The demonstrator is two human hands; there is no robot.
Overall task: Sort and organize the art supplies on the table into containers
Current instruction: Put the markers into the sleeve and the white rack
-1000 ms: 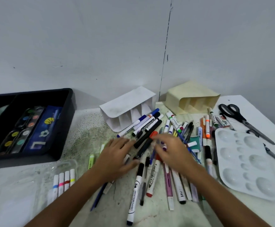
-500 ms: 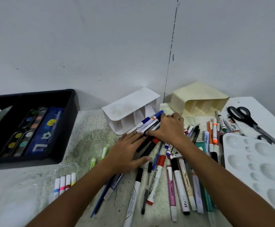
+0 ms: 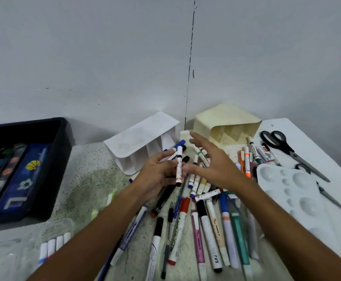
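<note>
A heap of markers and pens (image 3: 206, 216) lies spread across the table in front of me. My left hand (image 3: 157, 175) is raised just above the heap and holds a bundle of markers; a white marker with a black tip (image 3: 179, 167) stands upright at its front. My right hand (image 3: 212, 163) hovers beside it with fingers spread, holding nothing. A white divided organizer (image 3: 141, 140) lies on its side just behind my left hand. A cream organizer (image 3: 226, 122) lies tipped against the wall behind my right hand.
A black bin (image 3: 58, 163) at the left holds paint sets and a blue case. A clear case with highlighters (image 3: 54, 244) sits near the front left. A white paint palette (image 3: 299, 191) and scissors (image 3: 287, 151) lie at the right, near the table edge.
My left hand has lifted off the table with a bundle of markers. My right hand has drawn back from the organizers and opened its fingers above the heap.
</note>
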